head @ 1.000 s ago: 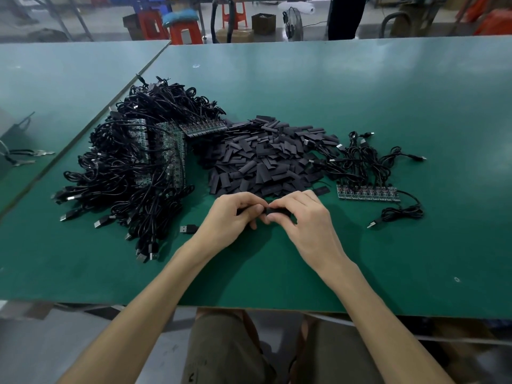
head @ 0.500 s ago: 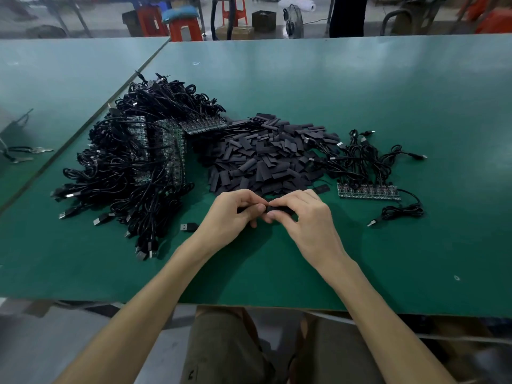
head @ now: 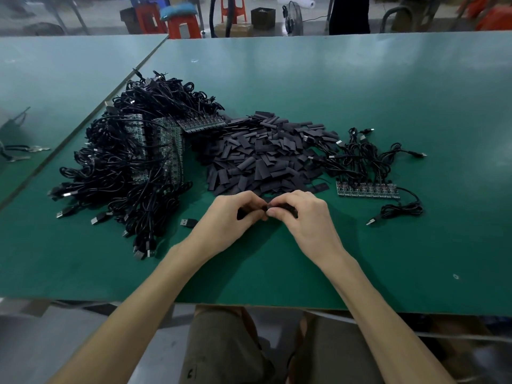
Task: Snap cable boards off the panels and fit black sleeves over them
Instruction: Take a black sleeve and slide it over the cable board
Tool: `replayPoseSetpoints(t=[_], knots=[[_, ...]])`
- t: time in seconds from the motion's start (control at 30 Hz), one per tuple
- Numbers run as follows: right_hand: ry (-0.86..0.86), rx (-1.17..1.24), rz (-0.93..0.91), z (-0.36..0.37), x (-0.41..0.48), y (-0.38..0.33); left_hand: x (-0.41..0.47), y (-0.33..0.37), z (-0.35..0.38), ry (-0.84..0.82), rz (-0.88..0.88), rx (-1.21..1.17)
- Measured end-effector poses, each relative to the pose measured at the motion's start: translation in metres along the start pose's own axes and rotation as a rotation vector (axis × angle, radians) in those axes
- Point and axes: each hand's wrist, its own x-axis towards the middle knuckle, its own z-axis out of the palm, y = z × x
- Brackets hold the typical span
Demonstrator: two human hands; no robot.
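- Left hand [head: 232, 217]: fingers curled, pinching one end of a small black piece [head: 288, 211]; fingertips meet those of the other hand.
- Right hand [head: 303, 217]: fingers curled over the other end of the same piece, which is held just above the green table [head: 388, 259]. It is mostly hidden, so sleeve or board cannot be told.
- Black sleeves [head: 263, 159]: loose pile just beyond the hands, its near edge almost under the knuckles.
- Cable panels [head: 144, 156]: large tangled heap to the left, touching the sleeve pile; plugs trail toward the near edge.
- Single panel [head: 367, 189]: flat, right of the sleeves, with cables attached and one coiled cable [head: 401, 210] beside it.
- Loose plug [head: 189, 223]: alone, just left of the left wrist.
- Open room: bare table to the right, across the far half, and along the near edge beneath both forearms.
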Motion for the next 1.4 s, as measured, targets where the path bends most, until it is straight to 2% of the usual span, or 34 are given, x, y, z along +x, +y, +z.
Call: replayPoseSetpoints(t=[0.1, 0.2, 0.8, 1.1, 1.4], knots=[[-0.016, 0.021, 0.023, 0.001, 0.000, -0.001, -0.001, 0.002, 0.006, 0.159, 0.074, 0.203], [-0.018, 0.081, 0.066, 0.001, 0.002, 0.001, -0.001, 0.000, 0.008, 0.220, 0.125, 0.233], [-0.012, 0.279, 0.111, -0.005, 0.001, 0.002, -0.006, 0.004, 0.013, 0.268, 0.238, 0.375], [-0.021, 0.284, 0.121, -0.006, 0.002, 0.002, -0.008, 0.005, 0.014, 0.313, 0.341, 0.466], [-0.044, 0.255, 0.119, -0.005, 0.004, 0.002, -0.008, 0.002, 0.014, 0.307, 0.369, 0.473]])
